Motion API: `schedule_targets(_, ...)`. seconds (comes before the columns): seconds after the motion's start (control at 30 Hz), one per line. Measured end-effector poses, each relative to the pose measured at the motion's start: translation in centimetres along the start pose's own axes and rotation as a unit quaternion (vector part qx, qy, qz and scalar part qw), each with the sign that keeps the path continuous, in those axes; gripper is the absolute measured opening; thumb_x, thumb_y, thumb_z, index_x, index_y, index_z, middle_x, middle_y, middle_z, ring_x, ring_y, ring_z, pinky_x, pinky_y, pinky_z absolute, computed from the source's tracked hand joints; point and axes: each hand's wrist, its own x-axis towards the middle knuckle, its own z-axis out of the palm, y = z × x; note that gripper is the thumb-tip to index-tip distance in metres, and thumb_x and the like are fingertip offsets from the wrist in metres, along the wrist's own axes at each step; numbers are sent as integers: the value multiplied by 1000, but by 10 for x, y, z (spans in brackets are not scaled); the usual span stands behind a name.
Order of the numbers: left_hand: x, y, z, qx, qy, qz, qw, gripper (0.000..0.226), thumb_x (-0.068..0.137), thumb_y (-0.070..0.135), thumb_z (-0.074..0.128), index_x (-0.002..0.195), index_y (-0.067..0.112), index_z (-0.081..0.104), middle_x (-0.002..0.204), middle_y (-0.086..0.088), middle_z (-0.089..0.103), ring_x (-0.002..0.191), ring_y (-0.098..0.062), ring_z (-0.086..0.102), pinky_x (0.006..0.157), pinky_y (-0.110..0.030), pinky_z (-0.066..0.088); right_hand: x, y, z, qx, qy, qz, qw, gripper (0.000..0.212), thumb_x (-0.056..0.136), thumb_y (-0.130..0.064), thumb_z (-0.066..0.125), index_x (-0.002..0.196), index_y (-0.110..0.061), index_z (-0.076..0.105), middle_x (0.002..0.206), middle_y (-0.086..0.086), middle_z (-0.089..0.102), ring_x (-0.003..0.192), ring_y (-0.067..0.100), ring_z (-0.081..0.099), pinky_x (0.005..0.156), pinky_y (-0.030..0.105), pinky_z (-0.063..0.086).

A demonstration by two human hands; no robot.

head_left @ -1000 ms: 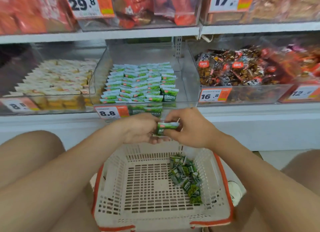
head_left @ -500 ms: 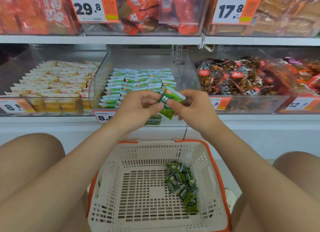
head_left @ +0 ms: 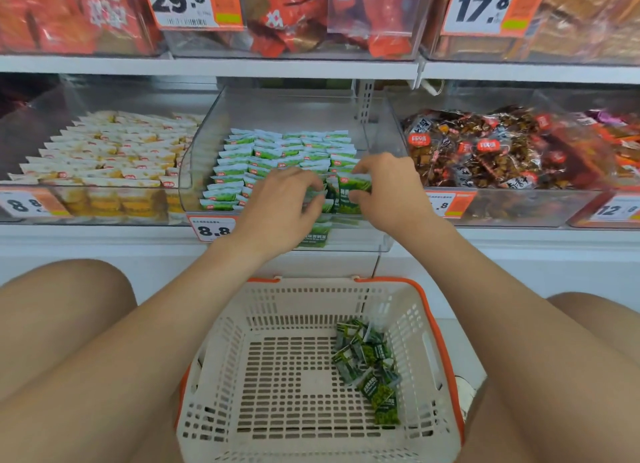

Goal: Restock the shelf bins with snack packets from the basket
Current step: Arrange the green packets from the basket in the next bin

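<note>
A white shelf unit (head_left: 277,68) fills the upper half of the frame, with clear plastic bins standing side by side on two levels. Below it, in the lower centre, a cream plastic basket (head_left: 304,310) with an orange rim sits between the person's bare knees. A small loose pile of dark green snack packets (head_left: 367,362) lies at the right side of its slotted floor.

The middle bin (head_left: 194,172) on the lower level stands at frame centre and holds neat rows of green-and-white packets (head_left: 277,151), stacked on edge and reaching to its front wall. The bin to its left holds yellow-and-white packets (head_left: 110,151). The one to its right holds brown snack packets (head_left: 485,151) with red round labels. Red packets (head_left: 294,12) fill the bins along the top edge.

Both forearms reach up from the lower corners to the front of the middle bin. The right hand (head_left: 388,189) pinches one green packet (head_left: 353,187) between thumb and fingers, holding it upright just above the front rows. The left hand (head_left: 280,203) lies just beside it with its fingers bent down onto the front packets. Blur there hides whether it grips anything, so I cannot tell.

An orange-and-white price tag reading 8.8 (head_left: 213,229) hangs at the bin's lower left, partly behind the left wrist. Larger tags reading 29.8 (head_left: 190,2) and 17.8 (head_left: 485,5) hang on the top bins.
</note>
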Motion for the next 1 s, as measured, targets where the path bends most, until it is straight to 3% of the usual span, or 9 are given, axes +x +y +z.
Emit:
schedule_targets(0.13, 6, -1, -2, 40, -39, -16, 998, 44, 88, 37, 42, 118, 21, 71, 124, -1, 68, 117, -30, 58, 97, -46, 48, 18, -1, 12, -19, -57, 43, 997, 44, 80, -21, 84, 121, -10, 70, 119, 17, 65, 109, 37, 64, 79, 36, 54)
schedule_targets(0.37, 10, -3, 4, 77, -94, -26, 992, 51, 88, 41, 29, 121, 26, 64, 134, -1, 61, 121, -32, 51, 97, -48, 40, 31, 2, 19, 14, -103, 107, 989, 40, 81, -13, 78, 119, -2, 71, 116, 15, 70, 113, 27, 66, 90, 46, 60)
schedule_targets(0.43, 11, -2, 5, 83, -98, -26, 991, 52, 89, 42, 27, 122, 25, 63, 134, -2, 60, 121, -32, 51, 97, -48, 38, 34, 1, 22, 20, -109, 112, 987, 40, 81, -15, 79, 118, -5, 69, 115, 14, 67, 110, 25, 66, 90, 42, 61)
schedule_targets(0.53, 9, -2, 6, 96, -77, -18, 992, 52, 89, 41, 28, 121, 24, 65, 130, -2, 62, 119, -31, 52, 97, -46, 37, 37, 0, 24, 23, -109, 119, 987, 43, 79, -18, 82, 117, -6, 66, 116, 13, 65, 101, 22, 67, 84, 35, 62)
schedule_targets(0.63, 7, -2, 7, 102, -47, -10, 994, 51, 89, 39, 30, 119, 22, 66, 123, -3, 66, 113, -31, 54, 96, -46, 37, 36, -1, 22, 22, -130, 120, 984, 48, 81, -18, 82, 122, -4, 61, 119, 13, 64, 109, 23, 68, 89, 39, 62)
schedule_targets(0.7, 4, -3, 8, 97, -11, -1, 995, 46, 91, 37, 35, 120, 19, 67, 118, -3, 67, 110, -32, 56, 94, -45, 38, 34, -2, 17, 21, -144, 116, 982, 54, 80, -22, 84, 124, -5, 57, 118, 14, 60, 103, 27, 69, 86, 41, 62)
schedule_targets(0.77, 1, -3, 9, 95, 33, 22, 995, 37, 95, 34, 43, 121, 18, 65, 117, -3, 67, 110, -31, 56, 93, -45, 40, 33, -2, 10, -8, -126, 94, 988, 58, 76, -26, 88, 120, -6, 57, 114, 14, 57, 92, 29, 63, 78, 37, 60)
schedule_targets(0.87, -4, 2, 5, 84, 95, 58, 990, 27, 93, 34, 56, 112, 19, 68, 109, 0, 66, 104, -29, 54, 87, -43, 41, 18, -7, -6, -38, -33, 12, 999, 38, 80, -20, 75, 114, -9, 64, 104, 16, 63, 93, 35, 61, 79, 39, 57)
schedule_targets(1.0, -22, 24, 0, 82, 137, 84, 984, 19, 82, 40, 64, 71, 25, 63, 67, 7, 61, 71, -25, 59, 60, -34, 43, -36, -24, -30, -12, 35, -37, 999, 24, 74, -27, 55, 92, -21, 70, 84, 11, 67, 80, 35, 61, 70, 38, 57)
